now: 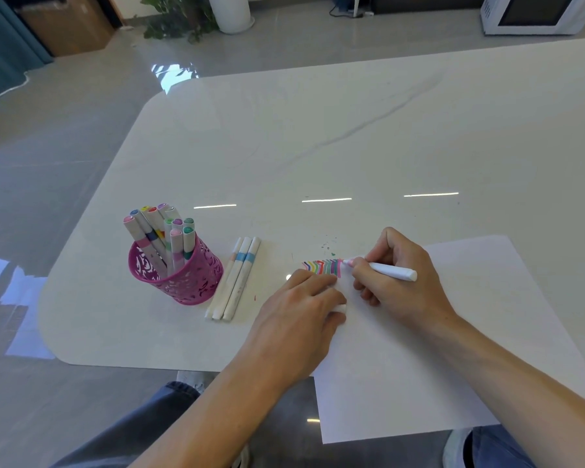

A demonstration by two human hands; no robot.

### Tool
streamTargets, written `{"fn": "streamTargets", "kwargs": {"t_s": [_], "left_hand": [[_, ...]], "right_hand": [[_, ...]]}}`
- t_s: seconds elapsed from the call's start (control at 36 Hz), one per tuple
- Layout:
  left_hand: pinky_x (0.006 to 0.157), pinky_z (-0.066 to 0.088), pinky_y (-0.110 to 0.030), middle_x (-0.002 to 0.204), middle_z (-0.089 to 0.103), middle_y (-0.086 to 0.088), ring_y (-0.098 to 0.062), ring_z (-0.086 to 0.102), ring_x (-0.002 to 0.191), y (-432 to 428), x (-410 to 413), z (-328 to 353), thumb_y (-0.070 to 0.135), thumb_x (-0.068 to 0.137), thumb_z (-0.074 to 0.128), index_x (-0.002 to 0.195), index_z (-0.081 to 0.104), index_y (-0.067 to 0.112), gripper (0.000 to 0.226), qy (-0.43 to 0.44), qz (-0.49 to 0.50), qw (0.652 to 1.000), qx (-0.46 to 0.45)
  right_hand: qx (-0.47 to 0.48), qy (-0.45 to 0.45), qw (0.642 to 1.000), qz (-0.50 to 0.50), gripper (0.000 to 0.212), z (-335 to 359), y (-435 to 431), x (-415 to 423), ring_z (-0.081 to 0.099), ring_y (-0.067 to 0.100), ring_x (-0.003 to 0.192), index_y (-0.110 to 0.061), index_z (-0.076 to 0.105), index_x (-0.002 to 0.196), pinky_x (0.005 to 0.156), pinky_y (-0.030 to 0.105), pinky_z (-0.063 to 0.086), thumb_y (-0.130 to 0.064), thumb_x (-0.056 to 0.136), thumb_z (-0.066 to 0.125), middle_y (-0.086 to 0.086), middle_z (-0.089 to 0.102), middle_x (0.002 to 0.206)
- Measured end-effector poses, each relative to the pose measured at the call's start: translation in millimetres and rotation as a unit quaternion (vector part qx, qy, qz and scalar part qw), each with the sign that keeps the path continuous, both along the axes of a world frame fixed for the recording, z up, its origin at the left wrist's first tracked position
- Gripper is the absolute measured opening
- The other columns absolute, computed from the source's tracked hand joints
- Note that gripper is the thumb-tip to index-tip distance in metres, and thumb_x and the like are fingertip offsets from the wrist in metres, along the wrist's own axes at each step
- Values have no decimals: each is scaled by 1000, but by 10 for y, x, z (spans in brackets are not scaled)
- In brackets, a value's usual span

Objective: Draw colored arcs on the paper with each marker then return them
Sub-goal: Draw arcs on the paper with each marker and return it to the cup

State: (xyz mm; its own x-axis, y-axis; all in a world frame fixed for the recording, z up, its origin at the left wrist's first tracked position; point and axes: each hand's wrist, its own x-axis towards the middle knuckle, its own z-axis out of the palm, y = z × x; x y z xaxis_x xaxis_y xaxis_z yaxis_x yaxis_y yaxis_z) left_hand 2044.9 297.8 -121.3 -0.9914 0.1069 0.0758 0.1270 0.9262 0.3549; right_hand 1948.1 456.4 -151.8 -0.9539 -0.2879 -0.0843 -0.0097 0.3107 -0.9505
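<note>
Right hand pinches a marker beside coloured arcs on the paper.

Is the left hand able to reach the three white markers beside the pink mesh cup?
Probably yes: only table separates left hand from three white markers, though it grips a white cap.

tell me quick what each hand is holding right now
Left hand: curled round a small white cap, resting on the paper.
Right hand: holding the marker, tip at the arcs.

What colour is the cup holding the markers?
The cup is bright pink with a cut-out swirl pattern, shown clearly in the head view.
</note>
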Motion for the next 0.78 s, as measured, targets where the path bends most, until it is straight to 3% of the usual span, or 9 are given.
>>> {"fn": "streamTargets", "kwargs": {"t_s": [0.53,0.78], "left_hand": [[88,48,-26,119,69,7,-18,59,108,10,0,28,27,91,69,103,76,23,14,0,3,1000,-6],[89,48,-25,119,70,8,-17,59,109,16,4,27,27,90,70,104,76,23,15,2,3,1000,-7]], "right_hand": [[3,-5,1000,8,30,23,-4,-6,65,13,47,-15,49,74,47,20,47,-14,87,76,5,72,59],[16,2,1000,11,33,18,-3,-17,63,13,46,-14,47,73,50,27,47,-13,86,77,6,71,57]]}}
